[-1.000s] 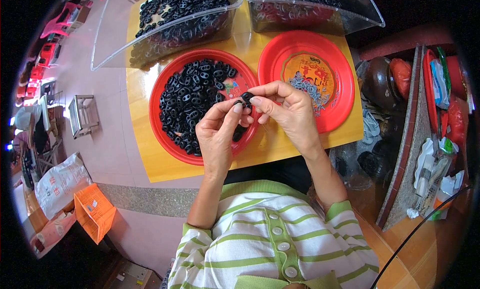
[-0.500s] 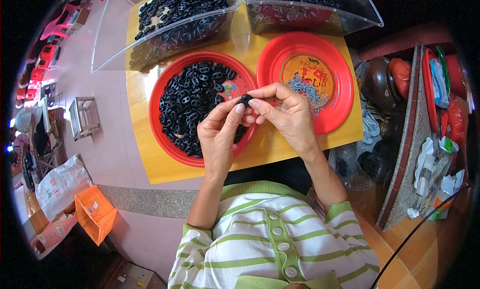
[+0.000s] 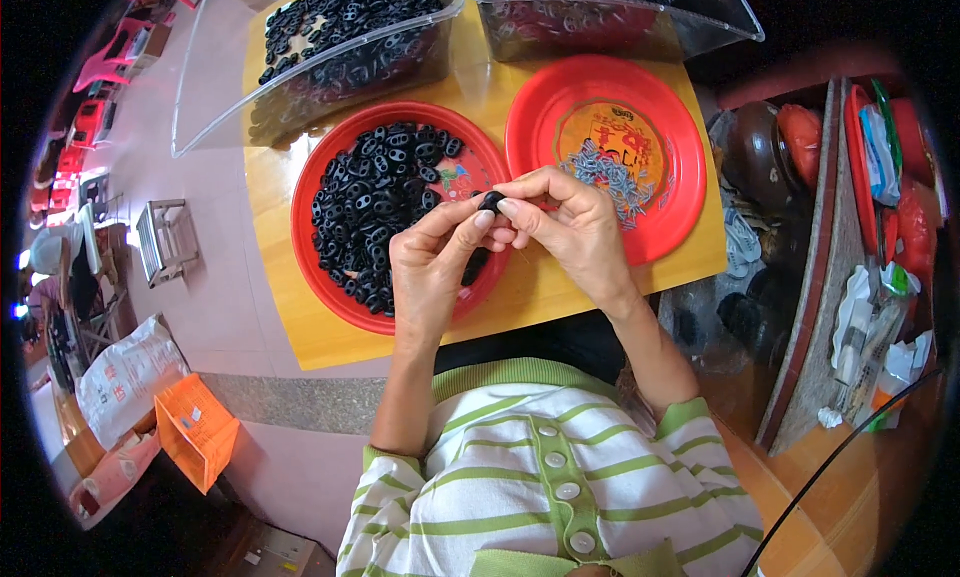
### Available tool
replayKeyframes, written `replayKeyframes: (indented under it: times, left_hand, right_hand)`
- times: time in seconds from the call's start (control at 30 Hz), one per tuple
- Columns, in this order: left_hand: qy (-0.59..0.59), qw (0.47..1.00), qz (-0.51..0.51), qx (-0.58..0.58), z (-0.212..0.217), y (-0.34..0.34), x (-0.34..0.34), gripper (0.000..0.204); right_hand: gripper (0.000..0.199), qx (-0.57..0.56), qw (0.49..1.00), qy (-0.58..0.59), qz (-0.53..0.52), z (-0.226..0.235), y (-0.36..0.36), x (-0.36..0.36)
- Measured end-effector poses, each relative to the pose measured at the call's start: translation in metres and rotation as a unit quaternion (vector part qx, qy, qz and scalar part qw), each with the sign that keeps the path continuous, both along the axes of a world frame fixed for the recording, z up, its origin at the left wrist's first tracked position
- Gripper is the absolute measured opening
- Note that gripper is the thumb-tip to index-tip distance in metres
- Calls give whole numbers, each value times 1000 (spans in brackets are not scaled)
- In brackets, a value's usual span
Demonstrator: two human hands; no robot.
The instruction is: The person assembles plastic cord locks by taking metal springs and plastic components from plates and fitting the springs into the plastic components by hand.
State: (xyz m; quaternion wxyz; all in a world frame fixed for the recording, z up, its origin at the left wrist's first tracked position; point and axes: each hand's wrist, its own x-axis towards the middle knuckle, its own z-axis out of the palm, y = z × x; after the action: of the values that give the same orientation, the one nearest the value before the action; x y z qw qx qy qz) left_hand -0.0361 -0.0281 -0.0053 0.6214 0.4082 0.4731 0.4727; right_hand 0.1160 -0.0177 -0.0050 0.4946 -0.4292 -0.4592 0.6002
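Between both hands I hold one small black oval plastic piece (image 3: 491, 201), above the near side of the two trays. My left hand (image 3: 432, 267) pinches it from the left with thumb and forefinger. From the other side my right hand (image 3: 575, 235) grips it with thumb and fingertips, which hide much of it. Beneath my left hand lies a red round tray (image 3: 303, 267) heaped with black two-hole pieces (image 3: 372, 202). Beyond my right hand a second red tray (image 3: 680, 137) carries many small grey pin-like parts (image 3: 600, 172).
Two clear plastic bins (image 3: 350, 57) of black pieces stand at the table's far side. The yellow table (image 3: 275, 217) ends near my lap. A metal stool (image 3: 165, 239) and orange basket (image 3: 197, 432) are on the left; a brown jar (image 3: 752, 149) is on the right.
The trays and bins have shifted slightly left and up in the view. Both hands stay closed on the black piece, with hardly any finger movement.
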Motion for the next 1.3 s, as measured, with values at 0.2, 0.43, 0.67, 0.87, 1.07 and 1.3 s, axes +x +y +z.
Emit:
replayKeyframes:
  times: [0.2, 0.43, 0.67, 0.87, 1.07, 1.3]
  left_hand:
    - [-6, 1000, -16, -14, 6, 5, -3, 20]
    - [-13, 1000, -5, -16, 5, 3, -1, 19]
    - [-25, 1000, -1, -6, 4, 3, -1, 19]
    - [-24, 1000, 4, -6, 3, 1, -1, 18]
    - [-2, 1000, 22, -12, 3, 0, -1, 18]
    - [-25, 999, 28, -9, 9, -4, 3, 20]
  right_hand:
    - [8, 27, 999, -29, -19, 2, 2, 1]
    - [7, 14, 999, 11, -26, 5, 0, -1]
    - [7, 31, 999, -13, -28, 7, 1, 0]
    - [7, 50, 998, 20, -21, 7, -4, -6]
    - [7, 48, 999, -1, -23, 4, -3, -7]
    - [9, 73, 996, -38, -34, 3, -4, -4]
